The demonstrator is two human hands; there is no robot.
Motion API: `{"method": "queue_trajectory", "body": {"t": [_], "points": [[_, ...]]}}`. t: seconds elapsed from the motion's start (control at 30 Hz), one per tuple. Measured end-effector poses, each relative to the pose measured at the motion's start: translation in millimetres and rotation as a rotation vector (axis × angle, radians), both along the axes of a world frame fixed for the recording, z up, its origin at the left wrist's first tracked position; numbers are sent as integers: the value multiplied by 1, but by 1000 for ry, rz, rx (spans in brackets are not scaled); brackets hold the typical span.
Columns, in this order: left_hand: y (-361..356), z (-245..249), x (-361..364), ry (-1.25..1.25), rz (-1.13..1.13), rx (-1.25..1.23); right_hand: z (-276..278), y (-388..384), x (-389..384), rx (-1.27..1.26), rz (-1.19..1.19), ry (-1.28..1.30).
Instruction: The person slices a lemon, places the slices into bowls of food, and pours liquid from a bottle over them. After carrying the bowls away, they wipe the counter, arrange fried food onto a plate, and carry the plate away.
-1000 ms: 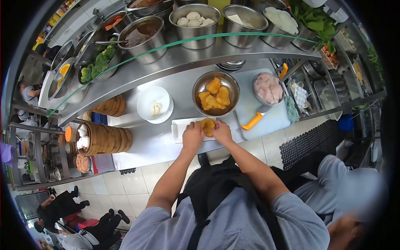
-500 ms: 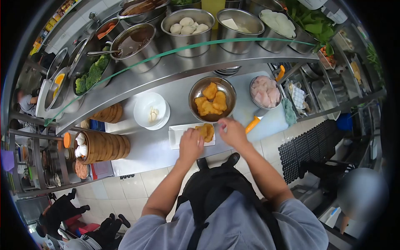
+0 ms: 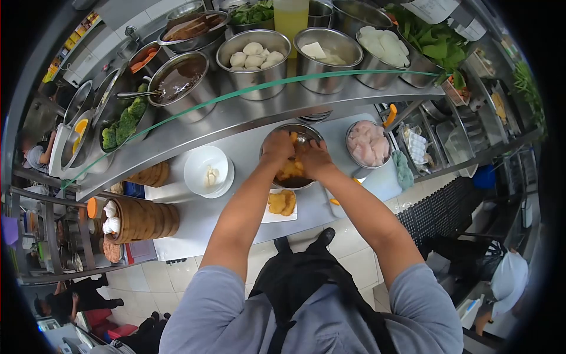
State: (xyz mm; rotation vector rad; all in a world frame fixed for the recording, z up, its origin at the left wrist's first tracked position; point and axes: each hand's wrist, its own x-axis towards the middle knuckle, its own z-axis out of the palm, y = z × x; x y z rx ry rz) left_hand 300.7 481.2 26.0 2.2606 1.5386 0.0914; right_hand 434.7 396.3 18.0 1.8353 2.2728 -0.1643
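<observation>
Both my hands are down in a steel mixing bowl (image 3: 305, 183) that holds golden fried pieces (image 3: 290, 171). My left hand (image 3: 278, 147) is on the bowl's left side, its fingers curled at a fried piece near the far rim. From the right, my right hand (image 3: 314, 158) has its fingers bent down onto the pieces; its fingertips are partly hidden. Just in front of the bowl, more fried pieces (image 3: 282, 203) lie on a white rectangular plate (image 3: 270, 218), partly covered by my left forearm.
White bowls (image 3: 191, 171) with pale pieces stand left, beside bamboo steamers (image 3: 147, 220). Right of the mixing bowl are a bowl of raw pale meat (image 3: 368, 143), an orange-handled knife (image 3: 335, 202) and a green cloth (image 3: 402, 170). A raised shelf (image 3: 253, 112) with food tubs spans the back.
Both hands have moved forward from the white plate into the mixing bowl. The fried pieces on the plate now lie uncovered by fingers. The view has shifted slightly.
</observation>
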Motion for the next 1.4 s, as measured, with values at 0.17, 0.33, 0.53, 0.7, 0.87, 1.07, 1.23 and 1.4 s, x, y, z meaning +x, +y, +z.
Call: {"method": "queue_trajectory", "body": {"t": [0.17,0.33,0.53,0.7,0.87,1.07,1.23,1.4], "points": [[-33,57,-57,-177,179,49,3,5,3,-25,47,9],[-97,23,-176,-547,89,-146,11,16,4,-130,91,17],[-144,-80,-194,-802,357,-829,28,18,-1,-146,107,-5],[-146,-109,-181,-790,273,-785,68,10,-18,-149,28,-2],[-161,-110,-172,-615,233,-428,89,-32,-58,33,100,262],[-172,-89,-184,-445,294,-387,44,-68,-132,-88,259,373],[-186,-97,-224,-753,640,-420,-1,-72,-165,-179,303,230],[-201,-95,-231,-632,565,-294,-24,-66,-178,-257,310,96]]}}
